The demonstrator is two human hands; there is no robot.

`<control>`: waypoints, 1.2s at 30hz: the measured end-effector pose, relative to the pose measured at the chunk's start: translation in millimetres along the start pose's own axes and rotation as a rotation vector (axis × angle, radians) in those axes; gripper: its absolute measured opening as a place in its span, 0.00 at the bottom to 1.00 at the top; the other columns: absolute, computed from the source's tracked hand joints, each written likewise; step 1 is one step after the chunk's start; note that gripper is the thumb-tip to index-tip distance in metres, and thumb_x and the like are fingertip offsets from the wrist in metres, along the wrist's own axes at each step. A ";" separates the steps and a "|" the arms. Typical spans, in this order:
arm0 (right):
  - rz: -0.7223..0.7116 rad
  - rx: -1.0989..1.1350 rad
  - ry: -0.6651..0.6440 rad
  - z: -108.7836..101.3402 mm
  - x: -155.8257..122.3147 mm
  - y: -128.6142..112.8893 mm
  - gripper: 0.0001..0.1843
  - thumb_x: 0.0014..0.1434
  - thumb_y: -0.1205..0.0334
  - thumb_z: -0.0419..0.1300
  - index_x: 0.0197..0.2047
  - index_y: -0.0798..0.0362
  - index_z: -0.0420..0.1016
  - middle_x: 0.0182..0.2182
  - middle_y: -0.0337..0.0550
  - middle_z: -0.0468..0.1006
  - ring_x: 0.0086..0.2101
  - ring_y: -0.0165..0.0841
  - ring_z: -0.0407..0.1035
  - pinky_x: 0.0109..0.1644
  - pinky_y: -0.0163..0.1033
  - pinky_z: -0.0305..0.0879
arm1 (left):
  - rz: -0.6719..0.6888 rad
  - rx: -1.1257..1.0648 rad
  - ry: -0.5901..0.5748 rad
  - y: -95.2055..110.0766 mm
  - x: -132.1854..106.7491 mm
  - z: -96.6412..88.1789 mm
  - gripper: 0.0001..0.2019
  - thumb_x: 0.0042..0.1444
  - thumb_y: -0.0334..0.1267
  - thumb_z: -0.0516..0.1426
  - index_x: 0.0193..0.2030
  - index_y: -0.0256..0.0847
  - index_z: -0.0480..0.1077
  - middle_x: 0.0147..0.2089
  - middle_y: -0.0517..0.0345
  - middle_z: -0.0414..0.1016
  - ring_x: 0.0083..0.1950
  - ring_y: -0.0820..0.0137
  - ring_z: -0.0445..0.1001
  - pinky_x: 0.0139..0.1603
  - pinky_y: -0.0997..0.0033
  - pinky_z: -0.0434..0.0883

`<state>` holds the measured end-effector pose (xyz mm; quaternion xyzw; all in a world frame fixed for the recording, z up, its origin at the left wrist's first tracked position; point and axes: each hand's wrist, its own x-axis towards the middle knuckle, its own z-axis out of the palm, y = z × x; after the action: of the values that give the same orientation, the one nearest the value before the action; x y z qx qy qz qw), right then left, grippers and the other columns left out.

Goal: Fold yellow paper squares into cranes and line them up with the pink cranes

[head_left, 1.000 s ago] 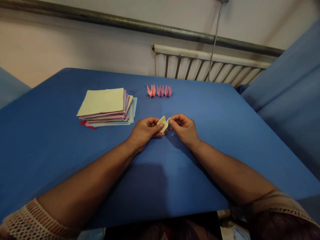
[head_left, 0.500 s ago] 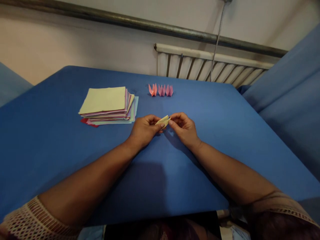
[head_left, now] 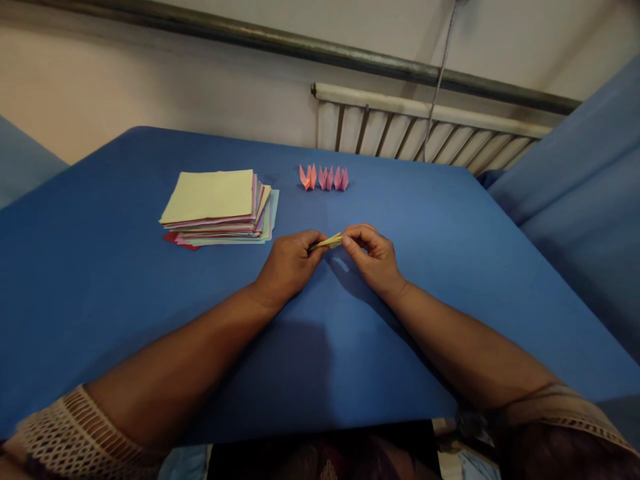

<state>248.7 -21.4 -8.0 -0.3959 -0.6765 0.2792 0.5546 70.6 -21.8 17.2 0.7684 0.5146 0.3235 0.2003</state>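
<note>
A small folded pale-yellow paper piece [head_left: 329, 243] is pinched between both my hands just above the blue table [head_left: 100, 280]. My left hand [head_left: 290, 263] grips its left end with closed fingers. My right hand [head_left: 373, 257] pinches its right end, fingers curled. The piece now looks flat and narrow, seen almost edge-on. Beyond my hands, a row of small pink folded paper pieces [head_left: 324, 178] stands on the table. A stack of coloured square paper sheets [head_left: 217, 207], pale yellow on top, lies to the left.
A white radiator [head_left: 425, 133] and a metal pipe [head_left: 300, 47] run along the wall behind the table. Blue cloth [head_left: 585, 173] rises at the right, close to the table's right edge. The near table edge is by my lap.
The yellow piece has been pressed from an opened, spread shape into a thin flat one between my fingers. My hands moved slightly together; the camera tilted a little.
</note>
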 end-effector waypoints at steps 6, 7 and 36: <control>0.034 -0.049 0.004 2.1 -0.6 -1.6 0.03 0.58 0.61 0.61 0.34 0.50 0.76 0.33 0.40 0.75 0.34 0.31 0.71 0.40 0.38 0.69 | 0.001 -0.002 -0.035 0.7 0.2 -1.4 0.08 0.60 0.39 0.56 0.39 0.40 0.76 0.33 0.61 0.79 0.32 0.72 0.73 0.38 0.75 0.66; 0.024 -0.058 -0.001 2.1 -0.5 -2.2 0.03 0.58 0.62 0.61 0.34 0.49 0.76 0.33 0.41 0.75 0.34 0.31 0.71 0.40 0.38 0.69 | -0.003 -0.006 -0.048 0.9 0.2 -1.4 0.08 0.60 0.39 0.56 0.40 0.40 0.76 0.33 0.61 0.79 0.32 0.72 0.73 0.38 0.74 0.66; 0.394 0.303 -0.054 10.7 0.8 -2.6 0.12 0.50 0.51 0.66 0.29 0.50 0.73 0.23 0.36 0.75 0.24 0.29 0.69 0.30 0.37 0.67 | -0.649 -0.927 -0.216 9.7 2.8 5.7 0.17 0.38 0.37 0.73 0.30 0.33 0.72 0.29 0.56 0.78 0.31 0.73 0.78 0.30 0.79 0.74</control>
<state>237.6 -21.4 -7.9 -0.4249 -0.5513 0.4907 0.5242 81.8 -22.9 20.2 0.4316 0.5051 0.3568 0.6567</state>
